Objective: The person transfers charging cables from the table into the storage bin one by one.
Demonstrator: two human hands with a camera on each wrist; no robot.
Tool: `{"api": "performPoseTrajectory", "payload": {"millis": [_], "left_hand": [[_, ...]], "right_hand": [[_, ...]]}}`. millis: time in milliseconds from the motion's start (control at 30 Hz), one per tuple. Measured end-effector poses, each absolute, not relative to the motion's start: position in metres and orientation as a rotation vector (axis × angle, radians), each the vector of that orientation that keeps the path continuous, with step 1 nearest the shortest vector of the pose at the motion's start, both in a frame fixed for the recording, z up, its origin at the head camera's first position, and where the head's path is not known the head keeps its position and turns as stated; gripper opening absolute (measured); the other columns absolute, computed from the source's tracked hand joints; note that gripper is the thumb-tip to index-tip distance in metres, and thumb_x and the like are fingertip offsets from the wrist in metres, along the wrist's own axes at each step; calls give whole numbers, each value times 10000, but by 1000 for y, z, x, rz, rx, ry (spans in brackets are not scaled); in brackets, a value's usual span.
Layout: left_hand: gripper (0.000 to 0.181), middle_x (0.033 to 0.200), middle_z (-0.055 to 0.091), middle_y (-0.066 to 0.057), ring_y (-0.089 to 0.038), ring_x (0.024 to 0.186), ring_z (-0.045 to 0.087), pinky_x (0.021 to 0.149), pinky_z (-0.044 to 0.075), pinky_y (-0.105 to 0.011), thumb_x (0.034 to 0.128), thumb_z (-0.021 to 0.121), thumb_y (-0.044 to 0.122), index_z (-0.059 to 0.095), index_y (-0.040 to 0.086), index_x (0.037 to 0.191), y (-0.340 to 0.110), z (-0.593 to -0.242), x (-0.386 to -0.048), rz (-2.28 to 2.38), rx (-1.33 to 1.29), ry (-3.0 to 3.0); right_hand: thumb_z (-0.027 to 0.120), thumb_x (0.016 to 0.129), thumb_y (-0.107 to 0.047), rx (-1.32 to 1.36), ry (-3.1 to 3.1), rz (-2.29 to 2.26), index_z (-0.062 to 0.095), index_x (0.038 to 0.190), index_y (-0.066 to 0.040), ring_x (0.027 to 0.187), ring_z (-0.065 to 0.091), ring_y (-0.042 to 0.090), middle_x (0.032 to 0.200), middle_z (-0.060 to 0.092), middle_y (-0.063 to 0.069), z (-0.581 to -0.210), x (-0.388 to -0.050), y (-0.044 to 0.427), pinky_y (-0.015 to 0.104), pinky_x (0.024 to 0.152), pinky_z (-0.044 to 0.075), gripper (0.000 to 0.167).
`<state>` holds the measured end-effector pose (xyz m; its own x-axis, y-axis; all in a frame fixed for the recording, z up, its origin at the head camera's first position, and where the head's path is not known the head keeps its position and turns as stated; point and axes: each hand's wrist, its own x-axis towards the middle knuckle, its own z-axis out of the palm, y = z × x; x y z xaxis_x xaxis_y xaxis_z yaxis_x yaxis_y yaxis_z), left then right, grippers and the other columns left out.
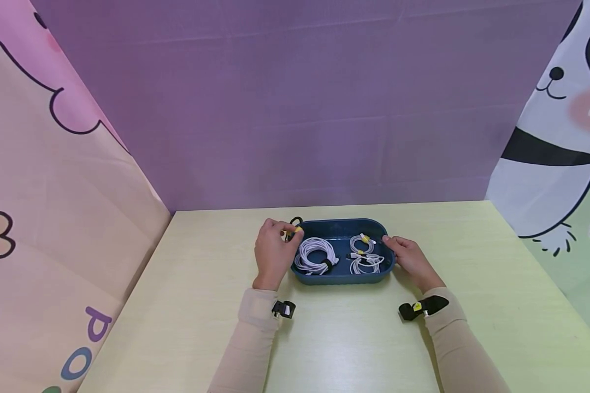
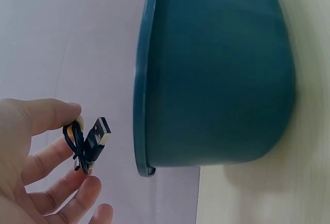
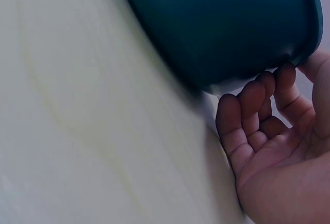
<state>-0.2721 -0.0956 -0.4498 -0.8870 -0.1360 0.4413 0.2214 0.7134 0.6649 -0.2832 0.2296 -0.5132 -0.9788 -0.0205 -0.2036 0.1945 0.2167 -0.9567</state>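
My left hand (image 1: 272, 252) pinches a small coiled black USB cable (image 2: 92, 145) between thumb and fingers, above the left end of a blue plastic bin (image 1: 341, 280). A yellow tie shows at the fingertips, and the left wrist view shows the cable's metal USB plug. With thumb and fingers, my right hand (image 1: 412, 261) grips the bin's right end at the rim. Inside the bin, a large white cable coil (image 1: 302, 261) with a black strap lies on the left. Two smaller white cable coils, one upper (image 1: 358, 245) and one lower (image 1: 366, 265), lie on the right.
The bin stands on a pale wooden table (image 1: 344, 349) near its back edge. A purple cloth backdrop (image 1: 300, 109) rises behind, with printed cartoon panels on both sides. Each wrist wears a small black camera, one on the left (image 1: 283, 309).
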Motion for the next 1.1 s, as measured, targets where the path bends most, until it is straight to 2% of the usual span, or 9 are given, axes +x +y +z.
{"api": "performPoseTrajectory", "payload": {"millis": [300, 667, 1100], "left_hand": [[211, 947, 631, -139, -246, 836, 578, 680, 421, -347, 852, 840, 279, 788, 90, 932, -93, -450, -270, -1034, -72, -2451], [222, 952, 620, -103, -239, 853, 588, 682, 443, -350, 854, 834, 303, 784, 103, 936, -90, -449, -268, -1032, -59, -2474], [232, 972, 617, -102, -240, 871, 588, 693, 450, -348, 857, 834, 305, 784, 97, 946, -87, -449, -267, -1035, -33, -2490]], "right_hand": [[552, 1017, -543, 170, 2311, -1841, 618, 905, -128, 830, 478, 97, 800, 498, -89, -512, -283, 230, 256, 758, 367, 435], [549, 1021, -537, 161, 2302, -1850, 631, 940, -109, 881, 487, 103, 827, 510, -82, -511, -282, 230, 261, 807, 391, 443], [575, 1030, -472, 124, 2290, -1888, 597, 864, -161, 818, 466, 88, 815, 470, -89, -512, -281, 232, 233, 714, 369, 353]]}}
